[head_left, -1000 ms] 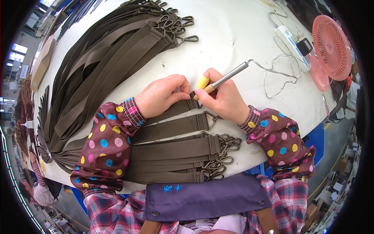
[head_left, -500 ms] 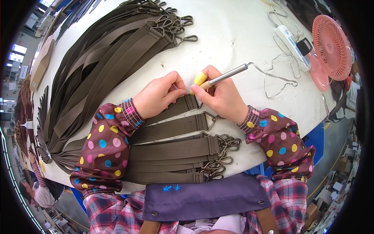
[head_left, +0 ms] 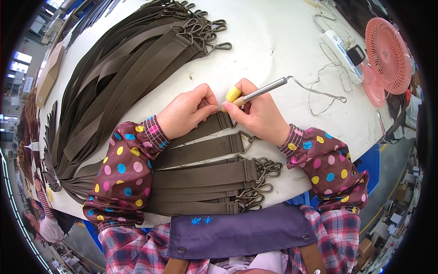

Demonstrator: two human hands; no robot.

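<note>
At the near edge of the white tabletop (head_left: 273,41), the left hand (head_left: 189,112) presses flat on the end of an olive webbing strap (head_left: 207,128), its fingers drawn together and bent, with the tips right at the strap's stitched end. The right hand (head_left: 260,114) pinches a corded heat tool (head_left: 258,92) with a yellow tip between thumb and fingers, pen-fashion, the tip sitting just above the strap end and close to the left fingertips.

The main risk lies in that closeness: if the tool is hot, a small slip of either hand could bring the tip onto the left fingers. If it lingers on the webbing, it could scorch the weave rather than only seal the edge.

The tool's thin cable (head_left: 319,93) loops loosely toward the power strip (head_left: 340,48) and the pink fan (head_left: 388,55) at the far right corner; a tug on the tool may snag that loop and jerk the tip aside.

More straps with metal clips (head_left: 267,169) lie stacked nearer the person, and a large bundle of straps (head_left: 114,77) fans toward the far left edge; a sleeve (head_left: 125,169) sweeping across could drag them out of order.
</note>
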